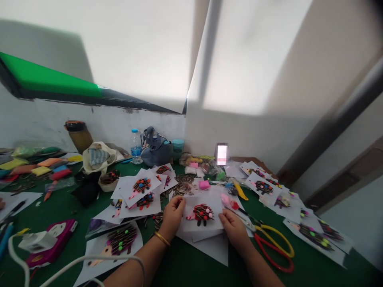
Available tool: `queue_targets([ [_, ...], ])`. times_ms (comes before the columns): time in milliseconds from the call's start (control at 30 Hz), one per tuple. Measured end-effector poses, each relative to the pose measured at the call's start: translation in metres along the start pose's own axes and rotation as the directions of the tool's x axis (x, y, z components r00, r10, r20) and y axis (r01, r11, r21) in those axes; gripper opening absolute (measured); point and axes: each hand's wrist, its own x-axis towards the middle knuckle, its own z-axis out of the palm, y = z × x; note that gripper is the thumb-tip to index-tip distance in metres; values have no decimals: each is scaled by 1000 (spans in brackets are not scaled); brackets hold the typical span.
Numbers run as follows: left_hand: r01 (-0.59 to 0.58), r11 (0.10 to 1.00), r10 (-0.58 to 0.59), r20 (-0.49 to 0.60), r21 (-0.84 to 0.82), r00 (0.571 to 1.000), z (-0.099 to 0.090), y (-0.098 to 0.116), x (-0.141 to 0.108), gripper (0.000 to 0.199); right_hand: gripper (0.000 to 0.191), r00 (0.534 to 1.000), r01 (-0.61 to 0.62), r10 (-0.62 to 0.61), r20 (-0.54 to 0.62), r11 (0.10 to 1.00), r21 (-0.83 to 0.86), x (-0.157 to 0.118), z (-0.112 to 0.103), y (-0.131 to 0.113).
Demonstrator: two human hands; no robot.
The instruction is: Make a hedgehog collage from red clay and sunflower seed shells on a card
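A white paper card (190,226) is held between my two hands at the front middle of the table. On it is a hedgehog picture (203,214) with dark seed-like spines, a pink snout, and red and pink balls. My left hand (174,215), with a gold bangle at the wrist, pinches the card's left edge. My right hand (233,224) grips its right edge, close to the scissors (273,245) with red and yellow handles. More white paper (214,247) lies under the card. Pink clay (205,184) and loose striped seeds (184,184) lie just beyond.
Finished-looking hedgehog cards lie in a left pile (139,187), a right group (287,205) and singly at front left (115,243). A white cable (80,259) crosses the left front. Along the wall stand a water bottle (136,147), a blue bag (157,151) and a lit screen (222,154).
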Motion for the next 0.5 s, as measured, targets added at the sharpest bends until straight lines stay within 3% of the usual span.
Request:
queue_targets([
  [133,-63,997,65,-49,32,997,0,13,-16,25,29,986,-145,158,-46,967,209,14,-9,-7],
  [167,-108,993,110,-31,55,993,2,17,-23,23,30,984,-150,170,-60,958,243,19,-10,-10],
  [200,-256,956,250,56,142,967,3,20,-31,22,30,984,-144,168,-66,952,271,25,-9,-15],
  [233,-412,888,378,187,204,907,6,23,-40,22,31,986,-132,155,-60,948,290,32,-6,-22],
  [267,-563,797,476,346,220,809,9,24,-49,21,32,990,-116,136,-41,943,312,39,0,-29],
  [333,-789,590,601,559,172,571,16,21,-64,17,34,996,-88,82,33,933,349,54,21,-46],
  [400,-868,482,583,698,115,416,24,12,-75,10,35,993,-76,40,111,936,343,68,54,-63],
  [500,-890,456,483,843,-9,239,34,-6,-83,18,28,971,-74,3,237,954,291,83,111,-87],
])
